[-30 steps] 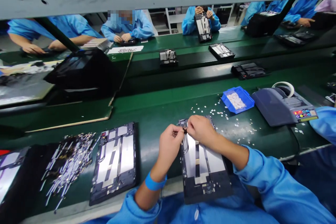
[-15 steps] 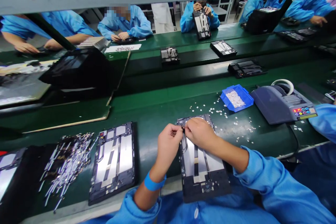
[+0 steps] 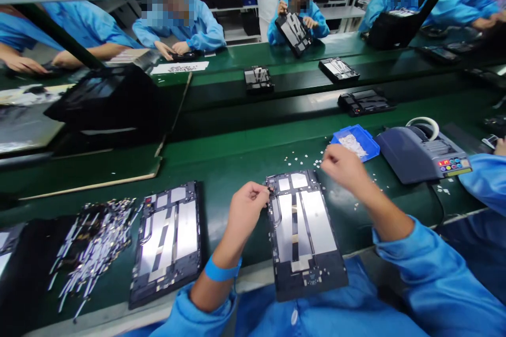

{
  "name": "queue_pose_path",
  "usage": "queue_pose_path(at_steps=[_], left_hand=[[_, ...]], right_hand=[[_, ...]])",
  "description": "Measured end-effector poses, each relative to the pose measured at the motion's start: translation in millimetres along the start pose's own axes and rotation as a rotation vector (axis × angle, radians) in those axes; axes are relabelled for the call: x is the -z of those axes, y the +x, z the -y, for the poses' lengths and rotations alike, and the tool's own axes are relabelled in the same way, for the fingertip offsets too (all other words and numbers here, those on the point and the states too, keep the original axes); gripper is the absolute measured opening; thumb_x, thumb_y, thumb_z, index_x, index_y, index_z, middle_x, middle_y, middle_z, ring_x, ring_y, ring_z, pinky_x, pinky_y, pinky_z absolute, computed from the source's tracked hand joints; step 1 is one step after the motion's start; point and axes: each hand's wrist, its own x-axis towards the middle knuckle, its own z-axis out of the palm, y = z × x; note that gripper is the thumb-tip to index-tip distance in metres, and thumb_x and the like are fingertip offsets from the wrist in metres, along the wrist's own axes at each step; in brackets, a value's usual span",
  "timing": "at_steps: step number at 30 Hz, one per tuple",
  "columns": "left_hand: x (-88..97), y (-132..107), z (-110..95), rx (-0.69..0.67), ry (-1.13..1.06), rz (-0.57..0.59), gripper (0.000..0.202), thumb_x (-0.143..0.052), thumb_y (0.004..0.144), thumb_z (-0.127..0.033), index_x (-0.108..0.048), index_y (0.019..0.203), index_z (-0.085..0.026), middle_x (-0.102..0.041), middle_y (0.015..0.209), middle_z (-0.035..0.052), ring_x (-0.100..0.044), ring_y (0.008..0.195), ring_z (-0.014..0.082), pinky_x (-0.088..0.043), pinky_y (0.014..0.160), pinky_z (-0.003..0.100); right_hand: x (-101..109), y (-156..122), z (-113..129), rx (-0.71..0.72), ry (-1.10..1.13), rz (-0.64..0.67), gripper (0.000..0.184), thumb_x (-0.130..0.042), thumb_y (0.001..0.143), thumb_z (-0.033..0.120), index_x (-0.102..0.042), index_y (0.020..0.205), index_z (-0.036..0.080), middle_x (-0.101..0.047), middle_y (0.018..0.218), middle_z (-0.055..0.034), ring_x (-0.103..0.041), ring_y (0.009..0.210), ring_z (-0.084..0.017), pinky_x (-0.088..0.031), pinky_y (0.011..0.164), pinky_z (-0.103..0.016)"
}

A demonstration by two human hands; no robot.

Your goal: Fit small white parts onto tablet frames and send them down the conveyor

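In front of me an opened tablet lies at the table's edge, its silvery battery plates and flat cables bare. My left hand, with a blue band at the wrist, pinches a small dark part at the tablet's upper left corner. My right hand is off the tablet, over scattered white bits beside a blue tray. Its fingers are closed; whatever they hold, if anything, is hidden. More small white pieces fill the tray.
To the left lie a second opened tablet and a heap of thin flex-cable strips. A grey tape dispenser stands right of the tray. Several tablets, including one, rest farther back. Co-workers in blue sit across the line.
My right hand has left the tablet's upper left corner and moved right, towards the blue tray. My left hand keeps its pinch there. Across the line, a co-worker's held tablet has tilted.
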Motion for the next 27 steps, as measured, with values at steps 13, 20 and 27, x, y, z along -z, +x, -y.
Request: queue_pose_path(at_steps=[13, 20, 27], left_hand=[[28.6, -0.8, 2.6, -0.303, 0.471, -0.094, 0.021, -0.059, 0.093, -0.033, -0.076, 0.097, -0.022, -0.079, 0.095, 0.0057, -0.071, 0.085, 0.0222, -0.053, 0.078, 0.033], [25.9, 5.5, 17.7, -0.637, 0.78, 0.056, 0.031, -0.05, 0.1, -0.021, -0.072, 0.122, -0.02, -0.077, 0.113, 0.0108, -0.068, 0.104, 0.0272, -0.051, 0.093, 0.039], [22.1, 10.7, 16.4, -0.74, 0.997, 0.123, 0.036, -0.049, 0.103, -0.019, -0.068, 0.133, -0.021, -0.075, 0.113, 0.0106, -0.064, 0.093, 0.0253, -0.051, 0.084, 0.038]], right_hand=[[-29.2, 0.0, 93.7, 0.062, 0.179, 0.337, 0.032, -0.059, 0.096, 0.029, -0.073, 0.069, 0.02, -0.074, 0.073, -0.0044, -0.064, 0.069, -0.017, -0.036, 0.062, -0.027], [-54.0, 18.7, 96.6, 0.073, 0.0, 0.404, 0.028, -0.064, 0.092, 0.031, -0.077, 0.069, 0.02, -0.074, 0.071, -0.0074, -0.062, 0.063, -0.018, -0.031, 0.056, -0.029], [-52.2, 23.3, 101.1, 0.058, -0.044, 0.484, 0.026, -0.059, 0.091, 0.029, -0.08, 0.079, 0.019, -0.076, 0.077, -0.0074, -0.065, 0.068, -0.018, -0.032, 0.058, -0.028]])
